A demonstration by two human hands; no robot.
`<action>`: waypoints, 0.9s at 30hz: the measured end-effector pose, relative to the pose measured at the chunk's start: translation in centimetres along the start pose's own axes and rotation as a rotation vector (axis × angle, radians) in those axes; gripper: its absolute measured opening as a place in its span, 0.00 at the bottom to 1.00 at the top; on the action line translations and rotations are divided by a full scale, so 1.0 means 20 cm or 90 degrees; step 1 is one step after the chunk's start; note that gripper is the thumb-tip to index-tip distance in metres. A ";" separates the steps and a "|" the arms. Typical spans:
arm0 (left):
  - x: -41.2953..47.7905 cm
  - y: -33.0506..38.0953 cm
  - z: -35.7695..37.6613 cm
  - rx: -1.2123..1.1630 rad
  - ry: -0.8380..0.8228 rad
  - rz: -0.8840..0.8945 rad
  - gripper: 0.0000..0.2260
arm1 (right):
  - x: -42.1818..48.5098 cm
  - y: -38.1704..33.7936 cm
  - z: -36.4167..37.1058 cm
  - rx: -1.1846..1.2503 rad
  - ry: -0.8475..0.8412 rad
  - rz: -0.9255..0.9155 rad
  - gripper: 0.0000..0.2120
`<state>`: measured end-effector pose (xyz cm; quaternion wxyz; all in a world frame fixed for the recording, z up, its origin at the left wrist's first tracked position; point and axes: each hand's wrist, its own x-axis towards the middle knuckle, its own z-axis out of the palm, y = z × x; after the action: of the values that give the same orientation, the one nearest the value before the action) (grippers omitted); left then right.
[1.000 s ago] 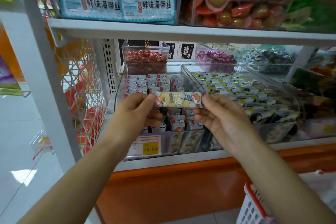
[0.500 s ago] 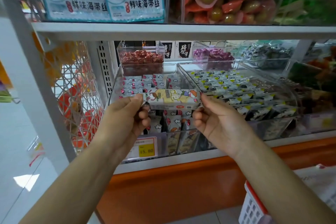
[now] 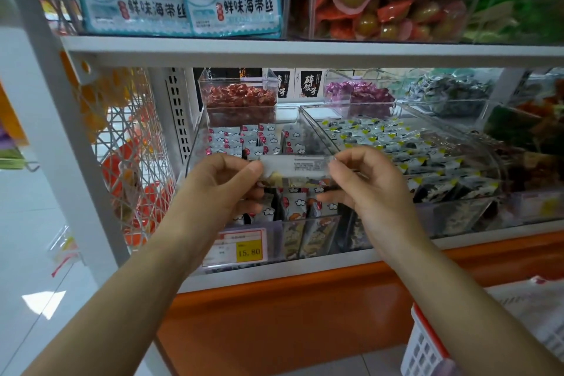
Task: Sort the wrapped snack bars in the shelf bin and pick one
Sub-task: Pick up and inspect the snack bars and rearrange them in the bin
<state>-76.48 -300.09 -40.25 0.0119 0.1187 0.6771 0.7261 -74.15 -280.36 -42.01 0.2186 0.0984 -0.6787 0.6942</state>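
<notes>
A wrapped snack bar point(image 3: 297, 169) is held level in front of the clear shelf bin point(image 3: 195, 149), its plain back with small print facing me. My left hand point(image 3: 222, 189) pinches its left end and my right hand point(image 3: 366, 189) pinches its right end. Behind and below the bar, several more wrapped bars point(image 3: 244, 139) with white, red and cloud prints lie in rows or stand on end in the bin. A yellow price tag point(image 3: 249, 252) reading 15.80 is fixed to the bin's front.
A second clear bin point(image 3: 476, 192) of dark and yellow wrapped snacks stands to the right. Small tubs of red point(image 3: 239, 96) and purple point(image 3: 363, 93) sweets sit behind. The upper shelf edge point(image 3: 305, 52) runs just above. A white and red basket point(image 3: 424, 345) is at lower right.
The bar has been turned over between both hands: its colourful cartoon front faced me before, now the pale printed back does. Both hands stay on its ends.
</notes>
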 end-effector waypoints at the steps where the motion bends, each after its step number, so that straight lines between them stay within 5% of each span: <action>1: 0.00 0.00 0.00 0.028 -0.002 0.009 0.14 | 0.00 0.00 0.00 -0.003 0.009 0.009 0.03; 5: 0.00 0.01 0.00 0.118 -0.009 0.064 0.05 | 0.02 0.01 0.00 -0.017 0.013 0.028 0.08; 11: 0.00 0.02 -0.01 0.206 -0.049 0.117 0.10 | 0.01 0.00 -0.01 -0.100 0.021 0.021 0.03; 18: -0.02 0.04 0.00 0.229 -0.085 0.115 0.07 | 0.01 -0.02 0.00 -0.189 0.066 -0.045 0.11; 27: 0.00 0.07 -0.03 0.305 -0.123 0.079 0.19 | -0.01 -0.03 0.03 -0.168 -0.008 -0.036 0.09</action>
<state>-76.35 -300.88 -38.85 0.0036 0.2284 0.8169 0.5296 -73.76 -281.10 -41.60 0.2449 0.0925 -0.7623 0.5919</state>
